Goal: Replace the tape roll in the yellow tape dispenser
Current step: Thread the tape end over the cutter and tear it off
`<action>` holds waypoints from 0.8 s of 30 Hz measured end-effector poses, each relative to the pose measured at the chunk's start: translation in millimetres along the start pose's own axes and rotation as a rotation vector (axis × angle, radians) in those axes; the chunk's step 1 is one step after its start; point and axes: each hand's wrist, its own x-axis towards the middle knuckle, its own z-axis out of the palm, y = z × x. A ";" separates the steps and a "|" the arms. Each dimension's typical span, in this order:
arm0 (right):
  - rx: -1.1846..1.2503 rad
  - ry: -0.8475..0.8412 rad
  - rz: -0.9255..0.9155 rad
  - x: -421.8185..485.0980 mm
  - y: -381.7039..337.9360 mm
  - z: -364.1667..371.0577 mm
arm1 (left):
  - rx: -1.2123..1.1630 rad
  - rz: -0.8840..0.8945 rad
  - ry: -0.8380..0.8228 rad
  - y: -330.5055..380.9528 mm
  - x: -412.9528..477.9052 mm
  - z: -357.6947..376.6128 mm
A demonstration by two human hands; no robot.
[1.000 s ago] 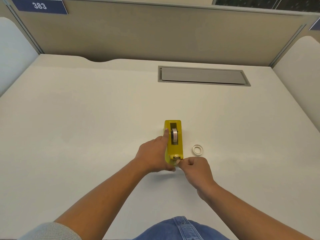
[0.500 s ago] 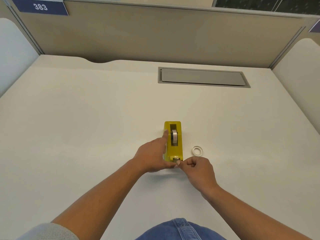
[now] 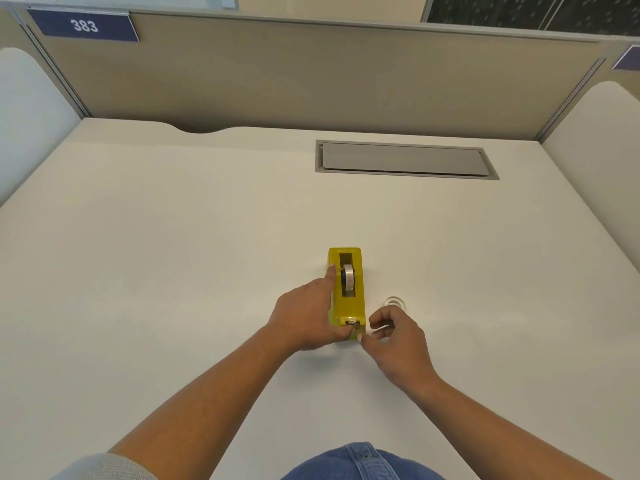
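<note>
The left hand (image 3: pixel 304 318) is clasping the yellow tape dispenser (image 3: pixel 347 292) at mid-frame, on the counter (image 3: pixel 173 254). The right hand (image 3: pixel 394 344), loosely curled and holding nothing, is hovering just right of it. A spare tape roll (image 3: pixel 395 301) is lying just above that hand.

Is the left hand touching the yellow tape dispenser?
Touching. The head view shows the left hand pressed along the yellow tape dispenser, index finger on its top edge, thumb at the cutter end.

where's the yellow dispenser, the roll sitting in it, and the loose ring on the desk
yellow tape dispenser (image 3: pixel 347 308): head view, bare top near the cutter end.
tape roll (image 3: pixel 348 279): head view, its outer band in the slot.
loose ring (image 3: pixel 396 302): head view, its rim, right of the dispenser.
</note>
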 end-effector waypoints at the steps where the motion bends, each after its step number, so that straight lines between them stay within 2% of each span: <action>1: 0.005 -0.006 -0.003 0.6 -0.1 0.8 | 0.003 0.001 0.007 0.3 0.3 0.5; 12: -0.005 -0.021 -0.060 4.7 5.7 0.7 | -0.042 0.010 0.049 -4.4 0.2 6.9; 17: -0.041 -0.002 -0.094 8.1 13.7 0.8 | -0.082 0.014 0.144 -10.0 -3.7 13.1; 24: -0.209 0.033 -0.159 7.0 36.3 -3.8 | -0.108 -0.044 0.270 -20.5 -22.8 29.3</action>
